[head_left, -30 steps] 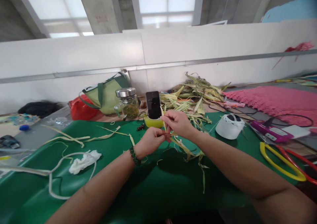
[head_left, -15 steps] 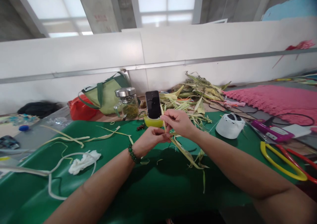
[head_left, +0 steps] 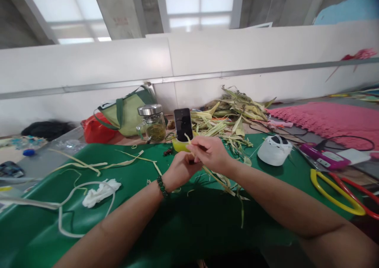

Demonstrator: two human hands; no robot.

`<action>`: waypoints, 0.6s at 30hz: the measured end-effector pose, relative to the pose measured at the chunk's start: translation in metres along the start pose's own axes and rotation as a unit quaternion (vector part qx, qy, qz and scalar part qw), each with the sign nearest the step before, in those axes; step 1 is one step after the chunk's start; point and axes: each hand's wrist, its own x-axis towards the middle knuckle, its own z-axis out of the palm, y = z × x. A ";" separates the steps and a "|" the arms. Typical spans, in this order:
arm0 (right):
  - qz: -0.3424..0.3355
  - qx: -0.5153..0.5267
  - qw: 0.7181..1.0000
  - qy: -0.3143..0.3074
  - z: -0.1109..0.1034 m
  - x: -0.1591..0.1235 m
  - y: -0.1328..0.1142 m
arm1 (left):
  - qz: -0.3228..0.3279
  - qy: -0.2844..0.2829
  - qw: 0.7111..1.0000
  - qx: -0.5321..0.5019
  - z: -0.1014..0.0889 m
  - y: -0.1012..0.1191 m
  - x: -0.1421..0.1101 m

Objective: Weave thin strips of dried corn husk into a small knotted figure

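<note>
My left hand (head_left: 181, 168), with a green bead bracelet (head_left: 162, 186) at its wrist, is closed with its fingertips against the right one. My right hand (head_left: 211, 152) pinches a pale corn husk strip (head_left: 219, 178). One end of the strip sticks up past the fingertips, and its long tail runs down to the right over the green mat. Just where the two hands meet, the fingers hide the strip. Behind them a phone (head_left: 183, 124) leans in a yellow-green holder (head_left: 179, 145).
Dried corn husks (head_left: 237, 106) lie heaped at the back. A glass mug (head_left: 151, 124) stands by a green bag (head_left: 128, 112). On the right are a white spool (head_left: 274, 151), a purple device (head_left: 324, 156) and yellow-and-red handles (head_left: 337, 191). Crumpled tissue (head_left: 101, 193) and loose strips (head_left: 78, 163) lie left.
My hands have drawn closer together, the right one turning over the left one's fingertips. The strip's upper end now tilts to the left, and its hanging tail has shifted slightly.
</note>
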 end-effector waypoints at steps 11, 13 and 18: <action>0.121 0.137 0.981 -0.060 -0.016 0.014 0.022 | -0.080 -0.038 0.995 -0.038 -0.015 0.025 -0.006; 0.092 0.104 0.982 -0.129 -0.017 0.012 0.019 | -0.068 -0.034 0.997 -0.021 -0.016 0.027 -0.007; 0.030 0.008 0.991 -0.129 -0.017 0.010 0.014 | -0.032 -0.037 0.999 0.024 -0.016 0.034 -0.008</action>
